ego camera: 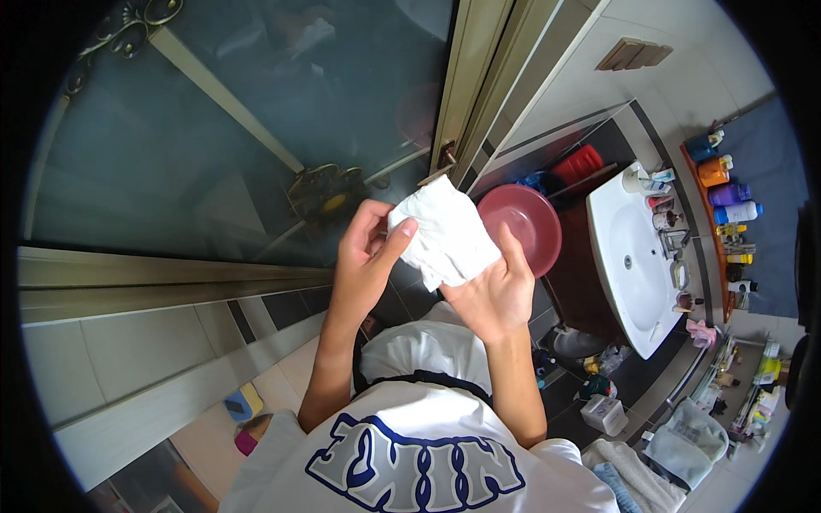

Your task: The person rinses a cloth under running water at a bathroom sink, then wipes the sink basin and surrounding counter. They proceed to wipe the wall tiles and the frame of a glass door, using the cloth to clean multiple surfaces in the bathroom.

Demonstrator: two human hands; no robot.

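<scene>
A folded white cloth or paper towel [446,234] lies between my two hands, in front of my body. My left hand [369,256] grips its left edge, with the thumb on top and the fingers behind. Beneath its lower right corner is my right hand [497,285], palm up, with the thumb raised and apart from the cloth. The right fingers are mostly hidden under it. Just ahead of me stands a framed glass door [211,141], and its metal handle [448,154] shows right above the cloth.
A pink plastic basin [542,221] sits beyond my right hand. To the right is a white washbasin [635,256] with a metal faucet [675,243]. Several bottles line a wooden shelf [705,211]. Towels [635,474] hang at lower right, near a white box [604,415].
</scene>
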